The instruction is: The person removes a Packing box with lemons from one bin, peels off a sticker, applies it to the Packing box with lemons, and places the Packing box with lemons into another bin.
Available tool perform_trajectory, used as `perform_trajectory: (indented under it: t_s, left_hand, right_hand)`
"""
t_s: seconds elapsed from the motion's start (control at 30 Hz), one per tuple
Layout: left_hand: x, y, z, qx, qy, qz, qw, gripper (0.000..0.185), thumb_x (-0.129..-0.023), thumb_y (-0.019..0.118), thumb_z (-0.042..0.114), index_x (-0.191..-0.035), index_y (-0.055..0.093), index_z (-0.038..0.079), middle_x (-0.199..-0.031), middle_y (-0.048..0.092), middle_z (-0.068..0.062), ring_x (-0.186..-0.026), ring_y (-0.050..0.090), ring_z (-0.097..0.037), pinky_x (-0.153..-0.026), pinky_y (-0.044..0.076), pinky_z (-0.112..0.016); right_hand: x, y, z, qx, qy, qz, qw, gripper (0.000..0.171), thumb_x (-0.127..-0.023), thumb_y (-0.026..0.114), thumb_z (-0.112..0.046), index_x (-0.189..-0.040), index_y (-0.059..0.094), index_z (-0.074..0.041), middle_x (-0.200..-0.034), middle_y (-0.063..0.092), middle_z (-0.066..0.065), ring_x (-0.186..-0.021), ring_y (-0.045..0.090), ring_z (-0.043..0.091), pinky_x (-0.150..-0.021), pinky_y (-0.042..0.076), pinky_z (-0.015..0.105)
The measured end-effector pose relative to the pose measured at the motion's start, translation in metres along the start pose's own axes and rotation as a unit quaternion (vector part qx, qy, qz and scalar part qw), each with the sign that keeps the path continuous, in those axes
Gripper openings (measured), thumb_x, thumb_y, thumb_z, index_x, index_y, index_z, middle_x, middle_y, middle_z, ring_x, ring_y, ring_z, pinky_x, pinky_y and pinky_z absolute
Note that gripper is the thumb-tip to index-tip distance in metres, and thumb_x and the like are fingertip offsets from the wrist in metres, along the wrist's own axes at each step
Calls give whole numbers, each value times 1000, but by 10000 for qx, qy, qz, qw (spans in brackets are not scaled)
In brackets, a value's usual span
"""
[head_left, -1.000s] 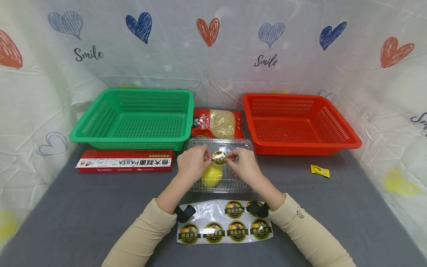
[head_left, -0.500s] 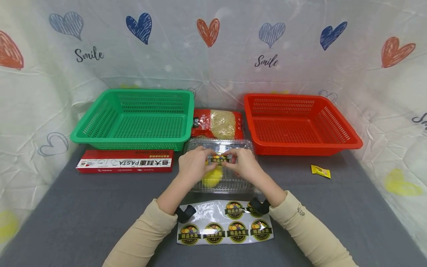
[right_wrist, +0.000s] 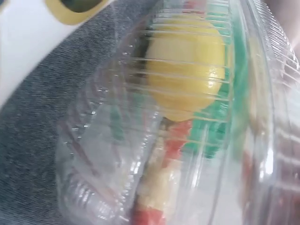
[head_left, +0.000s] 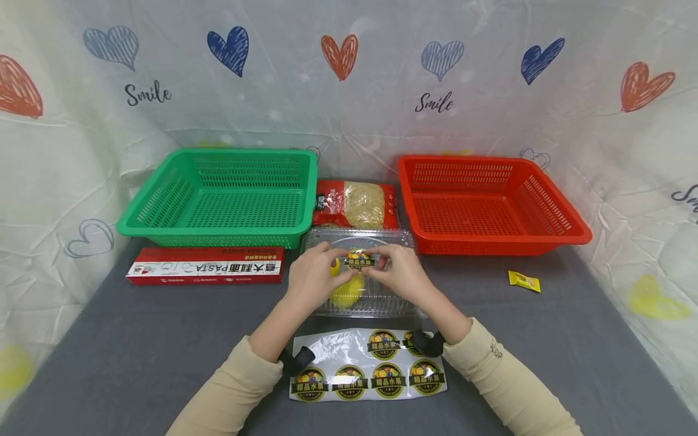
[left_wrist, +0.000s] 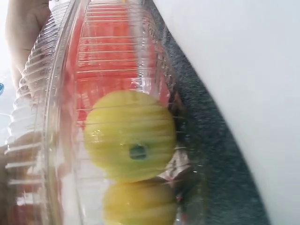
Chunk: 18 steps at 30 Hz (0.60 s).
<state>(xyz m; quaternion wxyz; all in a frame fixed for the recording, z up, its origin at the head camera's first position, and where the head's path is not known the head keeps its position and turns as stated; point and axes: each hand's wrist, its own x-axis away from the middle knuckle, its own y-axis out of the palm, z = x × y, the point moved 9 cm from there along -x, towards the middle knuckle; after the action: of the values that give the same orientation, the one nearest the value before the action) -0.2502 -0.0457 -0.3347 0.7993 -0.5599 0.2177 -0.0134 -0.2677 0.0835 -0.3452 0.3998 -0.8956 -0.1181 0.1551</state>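
A round black-and-gold sticker [head_left: 359,260] with fruit pictures and Chinese characters is over the lid of a clear plastic clamshell box [head_left: 382,297]. My left hand [head_left: 313,272] holds the sticker's left side, and my right hand [head_left: 400,272] its right side, forefingers above and thumbs below. I cannot tell whether the sticker touches the lid. Inside the box, yellow round fruit [head_left: 347,290] sits at the left; the left wrist view shows two pieces, a larger fruit [left_wrist: 131,136] and another fruit [left_wrist: 140,204] below it. In the right wrist view, one yellow fruit [right_wrist: 185,65] appears through the ribbed wall.
A sticker sheet [head_left: 368,366] lies nearer me, below the wrists. Behind the box are a red noodle bag [head_left: 362,203], a green basket [head_left: 218,233] and a red basket [head_left: 496,245]. A pasta box [head_left: 204,266] lies left, a small yellow packet [head_left: 524,281] right.
The fingers have shifted from pinching the sticker's side edges to spreading around it, forefingers above and thumbs below. The sticker has stayed over the lid, and the box has hardly moved.
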Motion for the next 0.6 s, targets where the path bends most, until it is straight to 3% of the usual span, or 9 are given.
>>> perform_trajectory:
  t_s: [0.1, 0.23, 0.37, 0.5, 0.6]
  left_hand:
    - [4, -6, 0, 586, 119, 422, 9973, 22, -77, 73, 28, -93, 72, 13, -71, 51, 2, -60, 48, -10, -48, 39, -21]
    - [12, -13, -4, 1555, 242, 899, 9834, 13, -77, 73, 13, -89, 72, 9, -78, 54, -1, -73, 52, -15, -61, 45, -26]
    - [21, -21, -13, 1923, -109, 1194, 9740, 20, -78, 71, 10, -97, 70, 6, -93, 56, -5, -89, 49, -21, -74, 45, -35]
    - [28, -26, -30, 2207, -769, 1123, 9658, 35, -80, 69, 13, -113, 63, 3, -110, 51, -12, -103, 44, -29, -83, 42, -43]
    - [33, -23, -44, 2459, -1262, 693, 9585, 47, -83, 66, 18, -125, 53, 3, -121, 44, -17, -112, 41, -33, -90, 39, -50]
  right_hand:
    - [4, -4, 1, -300, -55, 254, 9992, 24, -78, 73, -17, -100, 70, -8, -68, 54, 0, -39, 44, 10, -37, 37, 24]
    - [9, -12, 2, -831, -192, 569, 9947, 12, -80, 70, -13, -92, 71, -8, -70, 57, 0, -43, 47, 12, -38, 39, 25]
    - [14, -18, 2, -1197, -305, 783, 9893, 8, -83, 67, -9, -90, 71, -8, -70, 58, 0, -47, 51, 13, -42, 44, 26]
    - [21, -25, 2, -1287, -420, 1030, 9854, 8, -83, 66, -9, -90, 71, -6, -71, 59, 0, -53, 53, 13, -48, 46, 25]
    - [28, -33, 0, -1270, -450, 1170, 9840, 8, -84, 66, -7, -89, 71, -6, -73, 60, 1, -56, 52, 12, -51, 46, 24]
